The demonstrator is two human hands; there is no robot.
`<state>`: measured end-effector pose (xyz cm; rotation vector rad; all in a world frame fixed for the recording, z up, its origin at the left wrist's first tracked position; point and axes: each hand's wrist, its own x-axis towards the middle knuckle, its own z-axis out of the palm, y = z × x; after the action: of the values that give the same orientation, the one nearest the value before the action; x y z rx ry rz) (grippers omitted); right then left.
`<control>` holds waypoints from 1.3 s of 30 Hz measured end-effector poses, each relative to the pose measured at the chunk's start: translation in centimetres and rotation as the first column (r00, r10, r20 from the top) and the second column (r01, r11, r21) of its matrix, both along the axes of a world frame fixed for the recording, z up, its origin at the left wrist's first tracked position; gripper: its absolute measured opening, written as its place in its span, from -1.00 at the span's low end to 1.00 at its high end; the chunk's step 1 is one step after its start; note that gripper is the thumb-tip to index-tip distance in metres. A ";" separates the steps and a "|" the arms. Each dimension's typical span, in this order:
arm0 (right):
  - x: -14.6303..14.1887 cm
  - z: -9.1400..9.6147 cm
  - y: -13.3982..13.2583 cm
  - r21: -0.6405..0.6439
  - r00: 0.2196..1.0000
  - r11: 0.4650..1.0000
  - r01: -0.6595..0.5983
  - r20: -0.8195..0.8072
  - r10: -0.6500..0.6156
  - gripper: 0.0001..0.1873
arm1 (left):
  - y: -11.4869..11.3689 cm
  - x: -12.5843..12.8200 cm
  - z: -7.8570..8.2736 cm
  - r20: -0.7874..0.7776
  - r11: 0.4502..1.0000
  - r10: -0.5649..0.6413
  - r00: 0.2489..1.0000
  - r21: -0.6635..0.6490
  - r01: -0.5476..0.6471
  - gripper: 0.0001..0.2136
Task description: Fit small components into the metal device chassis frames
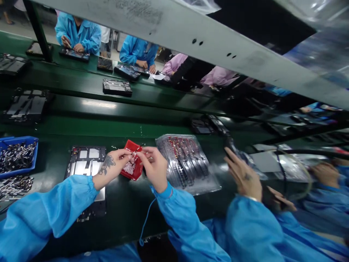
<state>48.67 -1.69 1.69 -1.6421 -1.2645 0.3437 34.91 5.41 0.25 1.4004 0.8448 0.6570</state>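
Observation:
My left hand (113, 168), with a tattoo on its back, and my right hand (154, 169) meet above a green conveyor belt (141, 127). Their fingertips pinch a thin dark strip (137, 150), too small to identify. Just below it lies a small red packet with a white pattern (131, 163), which my fingers partly cover. A black device frame (85, 171) lies under my left wrist. Beside my right hand sits a transparent plastic pack of red-and-black parts (185, 162).
A co-worker's hand (243, 175) holds a dark object at the right. A blue bin of small parts (16, 156) stands at the left. Further frames lie along the belt, with workers in smocks beyond. A grey overhead beam (191, 36) crosses the top.

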 end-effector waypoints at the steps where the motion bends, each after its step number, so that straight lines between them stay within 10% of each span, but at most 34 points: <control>1: -0.3 -0.2 -0.4 0.050 0.982 0.999 -0.016 0.191 0.006 -0.87 | 0.0 -0.1 -0.1 -0.006 0.999 0.001 1.000 0.037 -0.001 -0.86; 6: -1.1 -1.1 -1.2 0.108 0.732 0.981 -0.163 0.679 0.047 -0.76 | 0.2 -0.6 -0.1 -0.113 0.916 -0.012 0.994 0.398 0.056 -0.81; 18: 0.2 -1.3 -1.4 -0.174 0.601 0.959 -0.223 0.750 0.276 -0.74 | 0.2 -1.3 -1.3 -0.361 0.630 -0.098 0.927 0.699 0.339 -0.77; 34: 0.4 -1.9 -1.3 -0.207 0.656 0.939 -0.275 0.674 0.340 -0.75 | 0.1 -1.4 -1.5 -0.421 0.716 -0.164 0.892 0.571 0.401 -0.74; 39: 1.1 -2.4 -1.3 -0.201 0.923 0.976 -0.080 0.355 0.149 -0.68 | 0.7 -1.3 -1.6 -0.317 0.909 -0.166 0.934 0.318 0.270 -0.77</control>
<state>49.74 -2.98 -0.71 -1.8521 -1.6573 0.2339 33.62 6.14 -1.40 1.9260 0.7969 0.4517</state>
